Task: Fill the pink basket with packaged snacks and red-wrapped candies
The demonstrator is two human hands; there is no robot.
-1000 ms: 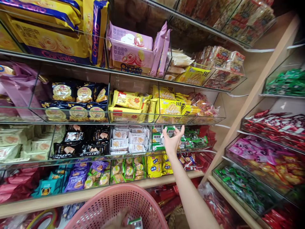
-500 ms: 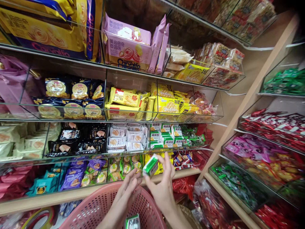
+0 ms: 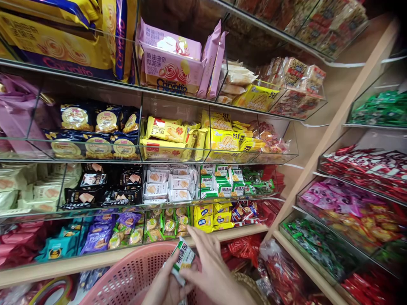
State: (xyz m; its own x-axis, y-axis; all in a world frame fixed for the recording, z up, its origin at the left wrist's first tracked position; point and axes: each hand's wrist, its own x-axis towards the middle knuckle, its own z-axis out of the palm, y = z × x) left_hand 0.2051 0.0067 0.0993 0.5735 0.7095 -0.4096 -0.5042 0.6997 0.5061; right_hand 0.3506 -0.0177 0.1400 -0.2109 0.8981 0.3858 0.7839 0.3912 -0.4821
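Both my hands meet over the pink plastic basket [image 3: 127, 275] at the bottom of the view. My left hand [image 3: 165, 286] and my right hand [image 3: 211, 271] are closed together on a small green-and-white snack packet [image 3: 182, 256], held just above the basket's rim. The same green-and-white packets [image 3: 222, 180] fill a clear bin on the shelf straight ahead, beside white biscuit packs [image 3: 168, 182]. What lies inside the basket is hidden by my hands.
Clear acrylic shelf bins rise in tiers ahead, holding yellow biscuit packs [image 3: 197, 137], black wafer packs [image 3: 104, 186] and pink boxes [image 3: 173, 63]. A wooden upright [image 3: 333, 127] divides off a right-hand rack of red, pink and green sweets [image 3: 356, 199].
My right hand took a green-and-white packet from the shelf bin and brought it down. Both hands now hold it low over the basket.
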